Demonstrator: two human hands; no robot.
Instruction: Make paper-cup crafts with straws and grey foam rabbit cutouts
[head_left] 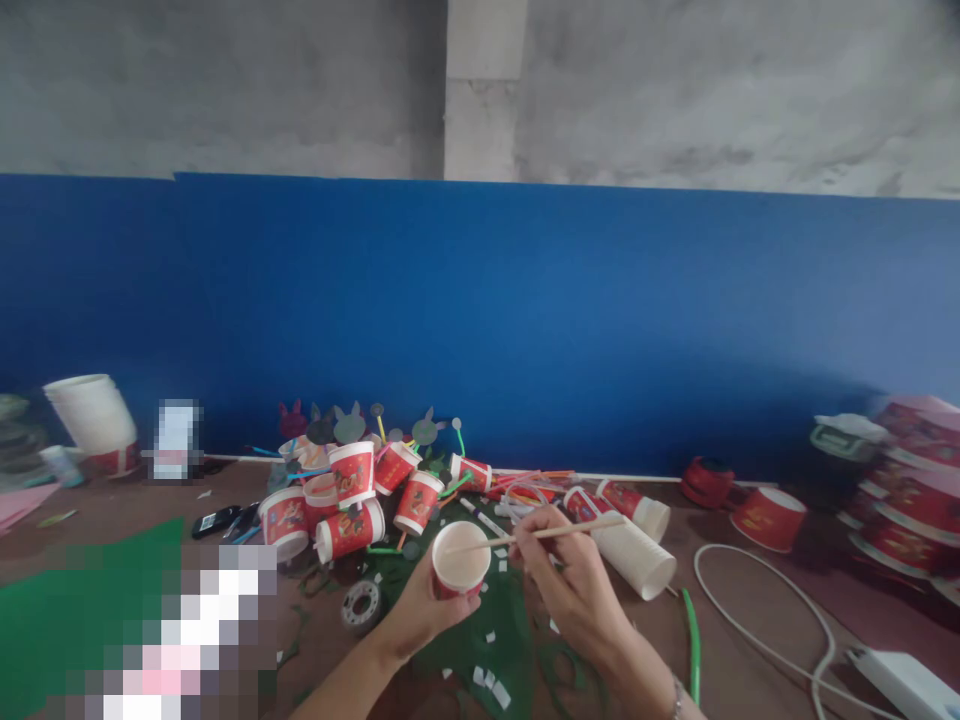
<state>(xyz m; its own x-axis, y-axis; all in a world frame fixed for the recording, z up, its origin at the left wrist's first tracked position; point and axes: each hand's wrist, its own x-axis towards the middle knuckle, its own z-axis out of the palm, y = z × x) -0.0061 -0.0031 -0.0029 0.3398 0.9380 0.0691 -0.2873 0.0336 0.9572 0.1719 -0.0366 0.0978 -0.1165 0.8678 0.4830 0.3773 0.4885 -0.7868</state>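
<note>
In my left hand point(417, 622) is a red paper cup point(462, 556) with a white rim, its mouth tilted toward me so the pale inside shows. My right hand point(564, 572) pinches a thin wooden stick point(574, 529), like a chopstick. The stick lies almost level, its left end over the cup's mouth; whether it touches the cup I cannot tell. Below both hands is dark green paper point(501, 625) strewn with small white scraps point(491, 683). A roll of tape point(361, 606) lies left of my left hand.
Behind the cup, red cups point(351, 530) with straws and animal-head cutouts point(350, 423) lie heaped against the blue wall panel point(480, 320). Stacked cups point(634, 555) lie to the right, near a white cable point(765, 560) and a green strip point(691, 650). Green sheets point(90, 590) are at left.
</note>
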